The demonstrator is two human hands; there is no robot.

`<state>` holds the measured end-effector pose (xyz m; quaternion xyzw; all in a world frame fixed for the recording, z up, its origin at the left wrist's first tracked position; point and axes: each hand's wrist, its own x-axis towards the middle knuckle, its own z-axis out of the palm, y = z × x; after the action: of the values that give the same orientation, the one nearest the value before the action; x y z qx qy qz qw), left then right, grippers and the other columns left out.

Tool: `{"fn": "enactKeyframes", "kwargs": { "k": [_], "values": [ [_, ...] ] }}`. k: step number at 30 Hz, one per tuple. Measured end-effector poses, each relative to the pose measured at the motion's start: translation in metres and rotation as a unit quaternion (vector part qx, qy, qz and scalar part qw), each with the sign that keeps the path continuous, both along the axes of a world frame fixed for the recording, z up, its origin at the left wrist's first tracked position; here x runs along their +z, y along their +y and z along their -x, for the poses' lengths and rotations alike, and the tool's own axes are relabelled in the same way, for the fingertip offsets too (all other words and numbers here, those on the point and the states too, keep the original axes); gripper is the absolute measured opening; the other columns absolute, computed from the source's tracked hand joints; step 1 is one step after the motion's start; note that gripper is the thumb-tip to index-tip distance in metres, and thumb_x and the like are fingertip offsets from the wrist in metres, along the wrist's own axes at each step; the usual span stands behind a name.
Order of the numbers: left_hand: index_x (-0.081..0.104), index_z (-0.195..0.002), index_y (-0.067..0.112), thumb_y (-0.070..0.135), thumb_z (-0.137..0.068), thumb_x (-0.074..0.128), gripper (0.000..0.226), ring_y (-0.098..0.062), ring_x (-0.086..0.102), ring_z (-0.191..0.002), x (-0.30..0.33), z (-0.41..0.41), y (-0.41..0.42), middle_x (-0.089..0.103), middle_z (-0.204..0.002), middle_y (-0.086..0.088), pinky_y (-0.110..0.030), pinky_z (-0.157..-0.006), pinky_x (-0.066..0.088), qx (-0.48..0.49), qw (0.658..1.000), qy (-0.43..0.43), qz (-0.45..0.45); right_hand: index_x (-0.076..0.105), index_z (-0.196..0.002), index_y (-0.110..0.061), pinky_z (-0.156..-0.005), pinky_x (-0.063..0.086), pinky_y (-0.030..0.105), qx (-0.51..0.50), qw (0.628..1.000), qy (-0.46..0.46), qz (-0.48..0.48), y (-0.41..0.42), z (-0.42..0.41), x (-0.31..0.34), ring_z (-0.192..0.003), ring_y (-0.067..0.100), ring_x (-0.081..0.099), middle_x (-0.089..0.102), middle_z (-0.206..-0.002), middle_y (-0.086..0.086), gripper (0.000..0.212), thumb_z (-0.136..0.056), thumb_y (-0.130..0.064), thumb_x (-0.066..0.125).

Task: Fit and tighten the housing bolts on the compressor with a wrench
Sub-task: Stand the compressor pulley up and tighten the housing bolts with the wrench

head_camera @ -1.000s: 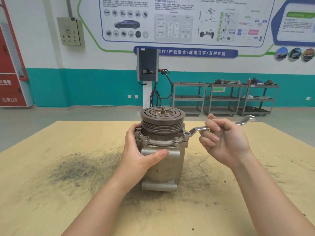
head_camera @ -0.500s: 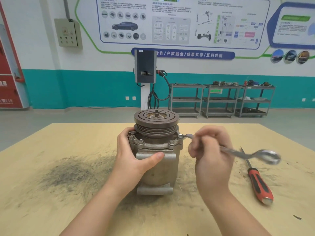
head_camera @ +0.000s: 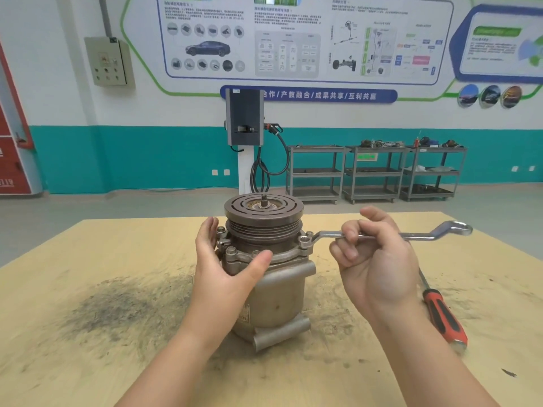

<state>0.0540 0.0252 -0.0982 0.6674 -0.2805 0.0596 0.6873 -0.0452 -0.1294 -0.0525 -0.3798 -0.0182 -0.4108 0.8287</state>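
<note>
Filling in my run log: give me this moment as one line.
step: tightening bolt | wrench: ring end on right-side flange bolt | right hand: grips wrench | left hand: steadies compressor | screwdriver: on table

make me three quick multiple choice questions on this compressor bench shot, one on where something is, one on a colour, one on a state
1. Where does the screwdriver lie?
A. on the table to the right of the compressor
B. on top of the pulley
C. in the left hand

2. What colour is the screwdriver's handle?
A. blue and white
B. red and black
C. plain yellow

3. What is the right hand doing?
A. resting flat on the table
B. gripping the wrench shaft
C. holding the screwdriver

Answers:
1 A: it lies on the wooden table, right of the compressor, partly behind the right forearm.
2 B: the handle is red with black inlays.
3 B: its fingers curl round the wrench, whose ring end sits on a housing bolt, while the left hand steadies the housing.
</note>
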Motion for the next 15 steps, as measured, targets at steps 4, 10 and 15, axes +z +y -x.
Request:
{"fn": "enactKeyframes", "kwargs": {
  "k": [4,10,15],
  "values": [
    [0.012,-0.145,0.058,0.074,-0.045,0.081,0.123,0.023,0.035,-0.123,0.004,-0.014,0.009,0.03,-0.141,0.046,-0.012,-0.1,0.03,-0.045,0.999,0.004,-0.027,0.045,-0.1,-0.013,-0.041,0.031,0.023,0.048,0.998,0.036,0.012,-0.013,-0.003,0.004,-0.04,0.014,0.035,0.049,-0.056,0.005,0.025,-0.089,0.005,0.032],
    [0.015,-0.14,0.057,0.066,-0.051,0.078,0.11,0.034,0.04,-0.106,0.0,-0.018,0.009,0.037,-0.112,0.061,-0.001,-0.078,0.038,-0.05,0.998,-0.012,-0.025,0.045,-0.093,-0.011,-0.042,0.042,0.022,0.138,0.985,0.099,-0.034,-0.028,-0.001,0.009,-0.045,0.014,0.046,0.057,-0.068,0.007,0.014,-0.085,-0.001,0.049],
    [0.018,-0.143,0.055,0.071,-0.046,0.079,0.115,0.027,0.044,-0.111,0.0,-0.018,0.008,0.04,-0.118,0.053,-0.011,-0.092,0.038,-0.061,0.998,-0.002,-0.003,0.046,-0.09,-0.012,-0.057,0.054,0.026,-0.062,0.996,0.013,0.063,0.002,0.011,-0.019,-0.059,0.018,0.062,0.07,-0.076,0.008,0.008,-0.092,-0.015,0.053]
  ]
}}
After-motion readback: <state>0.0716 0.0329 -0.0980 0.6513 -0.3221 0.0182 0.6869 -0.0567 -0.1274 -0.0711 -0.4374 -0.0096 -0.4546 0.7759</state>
